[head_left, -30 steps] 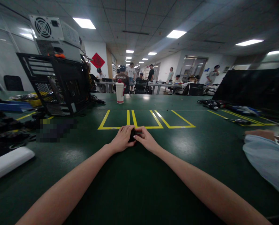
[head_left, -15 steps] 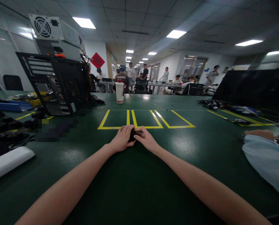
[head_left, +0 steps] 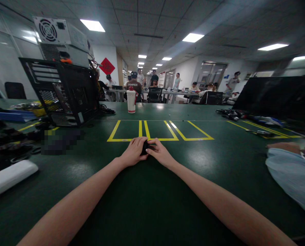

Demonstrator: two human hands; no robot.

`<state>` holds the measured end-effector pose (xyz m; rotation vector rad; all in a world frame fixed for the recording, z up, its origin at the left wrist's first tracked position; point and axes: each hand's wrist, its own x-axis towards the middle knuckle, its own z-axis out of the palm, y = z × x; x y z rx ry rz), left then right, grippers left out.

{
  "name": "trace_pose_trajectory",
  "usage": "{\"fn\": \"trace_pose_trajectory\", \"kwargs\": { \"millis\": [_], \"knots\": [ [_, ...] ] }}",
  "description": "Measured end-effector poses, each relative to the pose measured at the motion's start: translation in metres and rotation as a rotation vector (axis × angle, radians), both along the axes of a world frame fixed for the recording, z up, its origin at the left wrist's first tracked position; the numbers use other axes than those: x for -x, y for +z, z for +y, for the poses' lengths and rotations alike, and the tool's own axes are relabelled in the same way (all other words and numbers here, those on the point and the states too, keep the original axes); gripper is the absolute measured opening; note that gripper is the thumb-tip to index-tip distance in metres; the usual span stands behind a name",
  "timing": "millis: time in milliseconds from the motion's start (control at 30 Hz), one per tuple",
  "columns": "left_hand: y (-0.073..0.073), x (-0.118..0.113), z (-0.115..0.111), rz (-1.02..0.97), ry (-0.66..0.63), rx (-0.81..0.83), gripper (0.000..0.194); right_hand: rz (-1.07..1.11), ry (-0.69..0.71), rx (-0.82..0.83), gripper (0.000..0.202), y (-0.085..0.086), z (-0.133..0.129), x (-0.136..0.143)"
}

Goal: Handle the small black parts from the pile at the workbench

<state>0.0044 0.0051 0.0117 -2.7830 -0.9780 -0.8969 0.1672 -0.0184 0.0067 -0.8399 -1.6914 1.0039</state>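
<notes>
Between my hands, in the head view, is a small rounded black object (head_left: 145,147); its kind is too dark and too covered to make out. My left hand (head_left: 135,150) curves round its left side, fingers over the top and thumb low near the front. From the right, my right hand (head_left: 157,151) closes on it with thumb and fingertips. Both hands are low over the green table (head_left: 152,198), just in front of the yellow tape outlines (head_left: 162,139). The object's far side and most of its body are hidden by my fingers.
An open black computer case (head_left: 65,92) stands at left with a power supply unit (head_left: 61,32) on top. A white tumbler (head_left: 131,101) stands beyond the tape. Cables (head_left: 229,113) lie at right. A co-worker's light blue sleeve (head_left: 290,174) reaches in at the right edge.
My hands and the black object stay almost still. In the background, a few people have shifted position.
</notes>
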Motion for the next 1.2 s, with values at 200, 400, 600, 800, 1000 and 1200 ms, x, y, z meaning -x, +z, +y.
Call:
{"fn": "trace_pose_trajectory", "kwargs": {
  "millis": [200, 400, 600, 800, 1000, 1200],
  "knots": [
    [0.000, 0.000, 0.001, -0.008, 0.001, 0.002, 0.062, -0.018, -0.032, -0.019, 0.031, -0.001, 0.003, 0.001],
    [0.003, 0.000, -0.004, 0.014, 0.005, -0.005, 0.062, -0.052, -0.019, -0.014, 0.034, -0.002, 0.003, 0.000],
    [0.003, 0.004, -0.012, 0.006, 0.041, 0.004, 0.059, -0.077, 0.018, -0.056, 0.024, 0.004, -0.007, 0.003],
    [0.002, 0.017, -0.023, 0.007, 0.043, 0.019, 0.061, -0.064, 0.040, -0.035, 0.027, 0.005, -0.016, 0.012],
    [0.002, 0.018, -0.023, -0.005, 0.035, 0.033, 0.060, -0.028, 0.048, 0.025, 0.033, 0.004, -0.015, 0.014],
    [0.001, 0.018, -0.021, 0.010, 0.041, 0.024, 0.061, -0.004, 0.071, 0.023, 0.024, 0.007, -0.018, 0.014]
  ]
}}
